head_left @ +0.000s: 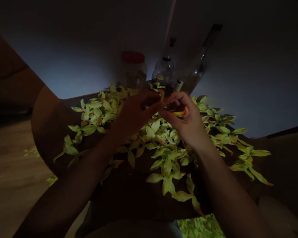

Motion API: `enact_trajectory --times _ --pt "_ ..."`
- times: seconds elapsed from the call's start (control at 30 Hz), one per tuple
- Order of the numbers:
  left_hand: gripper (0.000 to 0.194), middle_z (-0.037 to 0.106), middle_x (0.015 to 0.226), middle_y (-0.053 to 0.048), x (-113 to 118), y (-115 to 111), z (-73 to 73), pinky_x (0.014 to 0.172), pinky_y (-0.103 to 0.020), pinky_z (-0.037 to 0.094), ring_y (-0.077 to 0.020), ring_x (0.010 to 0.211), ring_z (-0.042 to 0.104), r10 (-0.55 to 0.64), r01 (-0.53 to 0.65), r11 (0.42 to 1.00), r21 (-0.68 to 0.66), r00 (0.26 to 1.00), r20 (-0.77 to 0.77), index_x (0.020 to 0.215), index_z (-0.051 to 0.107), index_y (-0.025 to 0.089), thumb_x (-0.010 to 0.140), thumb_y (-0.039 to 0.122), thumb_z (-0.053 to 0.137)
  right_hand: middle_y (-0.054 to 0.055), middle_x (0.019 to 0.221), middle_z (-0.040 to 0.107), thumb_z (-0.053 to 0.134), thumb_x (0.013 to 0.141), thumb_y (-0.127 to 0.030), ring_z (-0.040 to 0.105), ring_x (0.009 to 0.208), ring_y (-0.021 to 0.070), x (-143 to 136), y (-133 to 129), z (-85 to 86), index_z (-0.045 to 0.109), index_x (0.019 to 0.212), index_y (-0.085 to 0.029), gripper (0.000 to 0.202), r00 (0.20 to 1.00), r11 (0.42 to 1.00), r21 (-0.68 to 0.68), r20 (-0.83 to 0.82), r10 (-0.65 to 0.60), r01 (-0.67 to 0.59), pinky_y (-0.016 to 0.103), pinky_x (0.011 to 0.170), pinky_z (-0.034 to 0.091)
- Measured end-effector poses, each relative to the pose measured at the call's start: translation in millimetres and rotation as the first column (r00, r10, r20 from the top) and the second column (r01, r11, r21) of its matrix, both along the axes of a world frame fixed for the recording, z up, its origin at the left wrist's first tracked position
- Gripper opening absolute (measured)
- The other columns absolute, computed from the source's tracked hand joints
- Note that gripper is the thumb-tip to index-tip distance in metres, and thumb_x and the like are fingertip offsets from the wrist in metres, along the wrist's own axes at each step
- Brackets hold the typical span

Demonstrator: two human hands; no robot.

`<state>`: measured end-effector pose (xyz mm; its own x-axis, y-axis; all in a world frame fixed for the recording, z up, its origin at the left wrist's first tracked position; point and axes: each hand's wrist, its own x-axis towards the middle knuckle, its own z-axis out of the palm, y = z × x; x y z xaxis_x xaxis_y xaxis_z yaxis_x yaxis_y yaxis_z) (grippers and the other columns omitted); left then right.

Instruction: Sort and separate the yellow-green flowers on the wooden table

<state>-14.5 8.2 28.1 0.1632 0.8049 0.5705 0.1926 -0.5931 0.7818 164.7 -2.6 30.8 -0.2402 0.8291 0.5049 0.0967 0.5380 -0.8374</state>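
Both hands meet above a heap of yellow-green petal pieces, several joined in star shapes and some pink at the tips. My left hand is closed in a pinch, thumb against forefinger, at a small yellowish petal piece. Fingertips of my right hand come together right beside it, close to touching the left thumb. A yellow-orange petal lies in the curled fingers of the right hand. Dim light hides the exact contact between the fingertips.
A dark table with a rounded left end carries the heap. Against the wall stand a red-lidded jar, a clear rounded bottle and a tall leaning bottle. More petal pieces lie below the table's front edge.
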Motion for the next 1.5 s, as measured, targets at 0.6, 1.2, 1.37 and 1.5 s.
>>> enact_trajectory --times 0.6,1.2,1.37,1.5 --pt "0.018 0.07 0.116 -0.004 -18.0 9.6 0.2 0.104 -0.04 0.044 -0.0247 0.112 0.06 0.395 -0.366 0.866 0.341 0.919 -0.016 0.109 0.069 0.027 0.093 0.035 0.07 -0.002 0.07 0.053 0.057 0.099 -0.047 0.052 0.058 0.0155 4.6 5.0 -2.9 0.057 0.115 -0.03 0.024 0.995 0.995 -0.038 0.035 0.091 -0.09 0.034 0.06 0.048" --pt "0.018 0.078 0.094 -0.002 1.7 0.0 -4.7 0.072 -0.023 0.056 -0.0182 0.085 0.072 0.02 -0.02 1.0 -0.005 1.0 -0.022 0.099 0.082 0.024 0.089 0.038 0.076 -0.001 0.078 0.07 0.086 0.075 -0.04 0.061 0.071 0.0137 2.7 9.3 -5.3 0.075 0.078 -0.021 0.022 0.991 0.99 -0.021 -0.002 -0.137 0.137 0.027 0.065 0.047" --pt "0.012 0.076 0.082 0.0 5.6 -7.0 -0.5 0.06 -0.021 0.049 -0.0139 0.071 0.068 0.081 -0.08 0.996 0.034 0.997 -0.012 0.087 0.082 0.021 0.09 0.03 0.074 0.0 0.082 0.074 0.085 0.077 -0.04 0.065 0.076 0.0149 2.1 9.0 -5.1 0.077 0.081 -0.021 0.021 0.991 0.991 -0.008 0.0 -0.132 0.132 0.027 0.069 0.049" --pt "0.017 0.074 0.075 0.0 8.3 -8.1 -1.6 0.058 -0.021 0.047 -0.0117 0.065 0.065 0.153 -0.154 0.987 0.037 0.988 0.018 0.083 0.08 0.018 0.092 0.032 0.072 0.0 0.08 0.074 0.084 0.078 -0.044 0.066 0.074 0.0154 1.5 9.2 -5.8 0.079 0.082 -0.02 0.025 0.988 0.988 -0.012 0.035 -0.151 0.152 0.027 0.067 0.05"
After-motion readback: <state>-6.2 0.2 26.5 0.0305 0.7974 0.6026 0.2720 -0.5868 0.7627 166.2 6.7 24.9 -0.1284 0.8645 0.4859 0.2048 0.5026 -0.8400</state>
